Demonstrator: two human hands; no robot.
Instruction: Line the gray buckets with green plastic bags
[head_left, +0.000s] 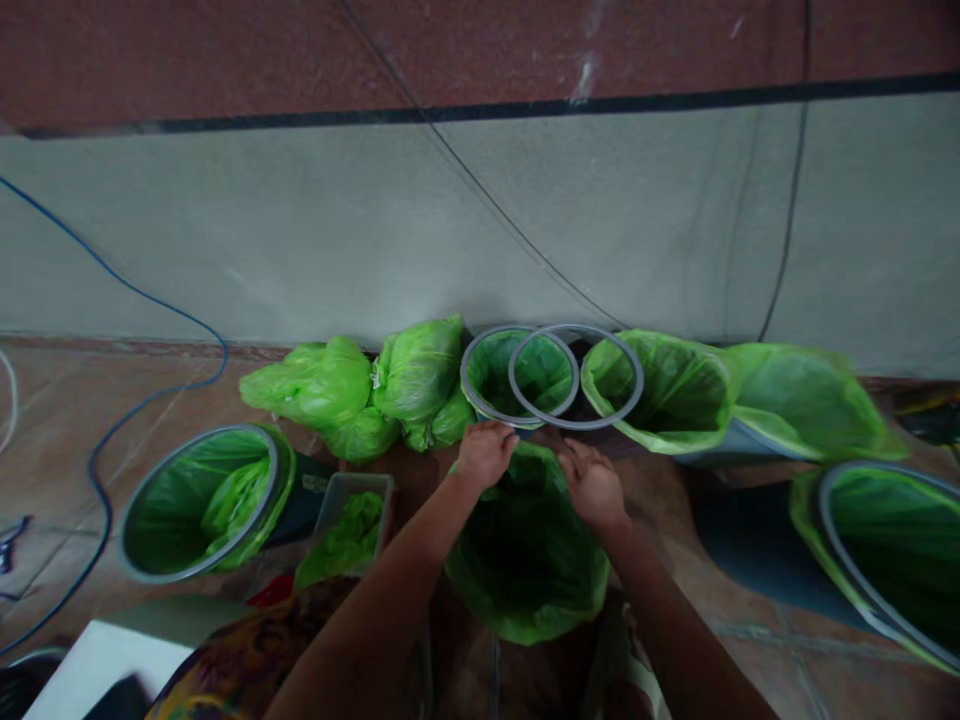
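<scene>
Beneath the far wall (pixel 337 220), the tiled floor (pixel 67 400) carries a right bin (pixel 757 540), a left bin (pixel 306 490) and, near and between them, an open green bag (pixel 525 615). Two overlapping gray rings (pixel 640 377) sit just beyond it. The left hand's (pixel 487 455) narrow grip holds its far left edge; the right hand (pixel 596 482) touches its far right, grip closed or not, I cannot tell.

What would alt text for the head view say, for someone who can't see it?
A person's left hand and right hand are at the far rim of an open green bag. Beyond are two overlapping grey rings and filled green bags by a wall, with a lined bin at left and another at right.
</scene>
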